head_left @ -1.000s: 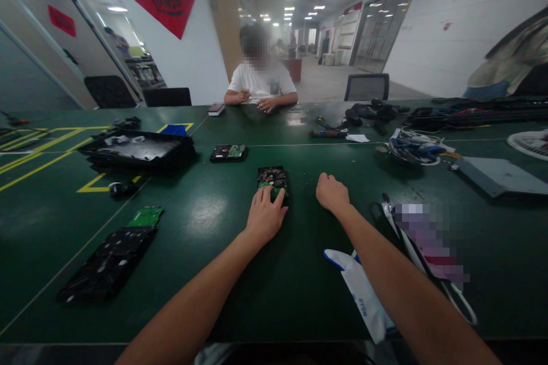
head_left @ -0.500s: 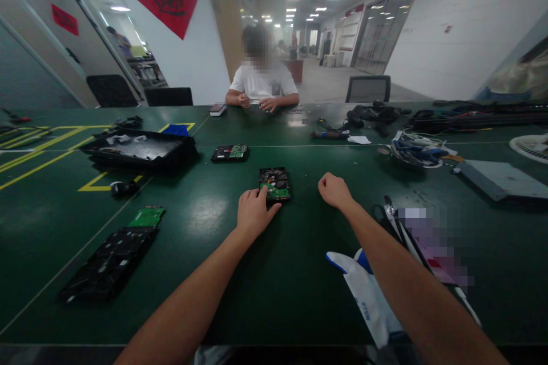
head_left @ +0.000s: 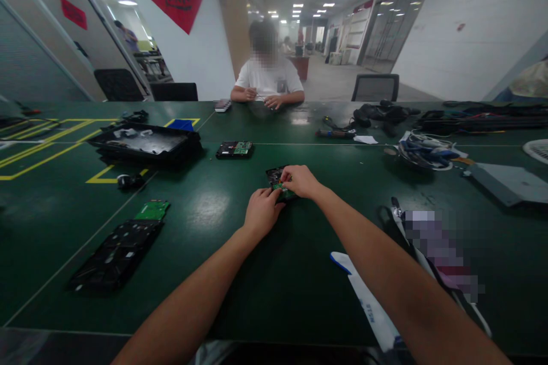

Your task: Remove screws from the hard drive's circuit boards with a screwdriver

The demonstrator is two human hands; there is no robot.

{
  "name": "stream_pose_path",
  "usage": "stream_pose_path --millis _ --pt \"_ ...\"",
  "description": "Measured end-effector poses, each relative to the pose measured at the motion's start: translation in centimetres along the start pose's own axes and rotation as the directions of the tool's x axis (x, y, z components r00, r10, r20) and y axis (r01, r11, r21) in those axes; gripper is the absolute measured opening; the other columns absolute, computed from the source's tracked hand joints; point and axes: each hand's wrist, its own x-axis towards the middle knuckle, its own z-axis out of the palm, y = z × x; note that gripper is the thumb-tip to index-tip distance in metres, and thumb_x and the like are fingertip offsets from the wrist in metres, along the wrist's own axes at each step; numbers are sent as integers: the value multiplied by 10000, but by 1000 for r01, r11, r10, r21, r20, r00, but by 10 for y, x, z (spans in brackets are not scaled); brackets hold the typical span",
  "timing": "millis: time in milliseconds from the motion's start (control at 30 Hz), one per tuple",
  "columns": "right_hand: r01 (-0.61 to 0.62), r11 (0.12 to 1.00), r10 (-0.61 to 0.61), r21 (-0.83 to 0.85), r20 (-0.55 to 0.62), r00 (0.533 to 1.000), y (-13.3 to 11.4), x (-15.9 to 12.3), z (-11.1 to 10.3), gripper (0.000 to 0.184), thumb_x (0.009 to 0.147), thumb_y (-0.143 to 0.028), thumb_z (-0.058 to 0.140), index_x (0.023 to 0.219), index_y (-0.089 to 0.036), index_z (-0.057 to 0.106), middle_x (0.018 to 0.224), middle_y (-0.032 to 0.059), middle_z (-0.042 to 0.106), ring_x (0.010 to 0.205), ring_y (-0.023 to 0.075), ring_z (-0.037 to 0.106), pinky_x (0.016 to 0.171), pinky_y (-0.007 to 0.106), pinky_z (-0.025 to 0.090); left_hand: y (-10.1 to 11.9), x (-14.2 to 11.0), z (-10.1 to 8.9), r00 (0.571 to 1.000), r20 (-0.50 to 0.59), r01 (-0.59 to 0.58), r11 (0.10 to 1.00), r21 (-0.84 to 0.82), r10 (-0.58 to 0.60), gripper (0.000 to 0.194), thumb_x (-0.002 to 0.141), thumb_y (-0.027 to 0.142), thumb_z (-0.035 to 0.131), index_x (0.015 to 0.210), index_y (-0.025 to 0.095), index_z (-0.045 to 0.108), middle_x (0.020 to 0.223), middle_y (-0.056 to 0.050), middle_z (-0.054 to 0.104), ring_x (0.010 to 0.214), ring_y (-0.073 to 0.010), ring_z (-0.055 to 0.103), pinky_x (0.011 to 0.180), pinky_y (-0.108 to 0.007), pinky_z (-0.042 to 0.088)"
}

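Note:
A hard drive (head_left: 273, 174) with a green circuit board lies on the green table in front of me, turned slightly. My left hand (head_left: 262, 212) grips its near left edge, with fingertips on the board and the thumb along the front side. Over the drive's right part, my right hand (head_left: 303, 181) is closed in a pinch at the board. Whatever is between those fingers is too small to make out. The right hand covers much of the drive. Farther back to the left lies a second hard drive (head_left: 234, 149), board side up.
To the left are black drive parts (head_left: 117, 251) with a green board (head_left: 153, 210), and a black tray (head_left: 143, 145). On the right lie a white glove (head_left: 368, 302), bundled cables (head_left: 423, 148) and a grey metal box (head_left: 503, 179). Another person (head_left: 269, 80) sits opposite.
My right hand has moved left from the bare table onto the hard drive, fingers pinched. The drive has turned a little under my left hand. The camera view has shifted slightly.

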Motion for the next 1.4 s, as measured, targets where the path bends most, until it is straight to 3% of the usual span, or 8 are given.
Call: stream_pose_path --millis 333,600,800,967,1400 --pt "11 1000 -11 23 1 1000 2 15 17 82 793 -185 751 865 -217 729 916 4 745 856 146 670 781 225 474 -11 6 1 1000 25 7 998 -55 -6 290 911 284 637 1197 240 634 1210 -83 693 1203 -288 573 1031 -454 434" --pt "-24 999 22 -32 -72 997 8 14 11 71 858 -231 692 905 -232 746 960 16 751 898 165 674 818 240 471 -8 6 -2 998 54 29 999 -45 -27 269 910 292 645 1172 228 644 1200 -89 693 1199 -284 571 1040 -436 411" --pt "2 997 -2 -81 -4 1000 3 17 12 95 872 -263 673 914 -237 755 990 27 753 913 174 670 805 241 464 -9 6 -2 998 60 30 998 -59 -26 296 927 311 619 1211 229 633 1215 -84 684 1211 -287 559 1046 -435 406" --pt "-69 991 70 -118 3 998 -2 20 20 146 880 -335 652 889 -223 746 917 46 752 867 194 672 772 256 459 -11 4 -1 999 53 18 998 -60 -15 293 930 297 610 1212 221 629 1210 -80 685 1197 -289 564 1046 -440 406" --pt "-68 986 80 -152 69 994 -4 20 24 177 889 -246 592 848 -188 755 927 103 754 924 230 692 814 266 463 -14 7 4 999 47 25 996 -83 -21 286 917 284 628 1199 233 634 1234 -75 683 1216 -286 563 1053 -443 410"
